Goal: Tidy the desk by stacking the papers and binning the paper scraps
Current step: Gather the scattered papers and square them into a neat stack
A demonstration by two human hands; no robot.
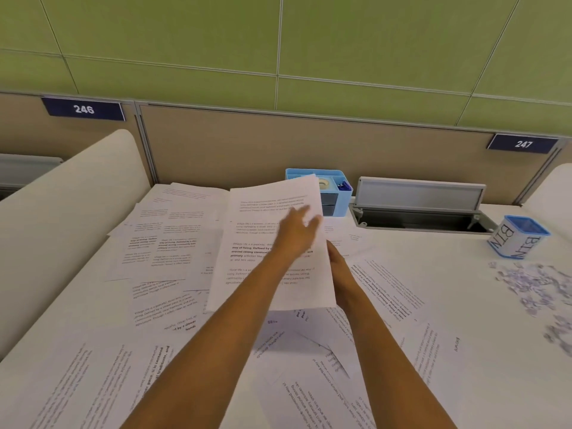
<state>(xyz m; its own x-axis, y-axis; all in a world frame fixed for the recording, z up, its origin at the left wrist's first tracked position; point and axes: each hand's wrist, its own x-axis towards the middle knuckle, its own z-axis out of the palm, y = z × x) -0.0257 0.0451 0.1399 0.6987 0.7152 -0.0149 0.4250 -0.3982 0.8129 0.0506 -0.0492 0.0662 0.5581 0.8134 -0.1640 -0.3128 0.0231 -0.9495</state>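
Centrally, the right hand (339,267) grips the sheet (263,218) by its right edge.

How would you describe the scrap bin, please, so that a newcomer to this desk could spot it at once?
Find the partition sign reading 247, then look down to the white desk, just right of the open grey cable tray. The bin stands there; unlike the light blue organiser farther left, it is white with a blue rim and BIN printed on its sides.
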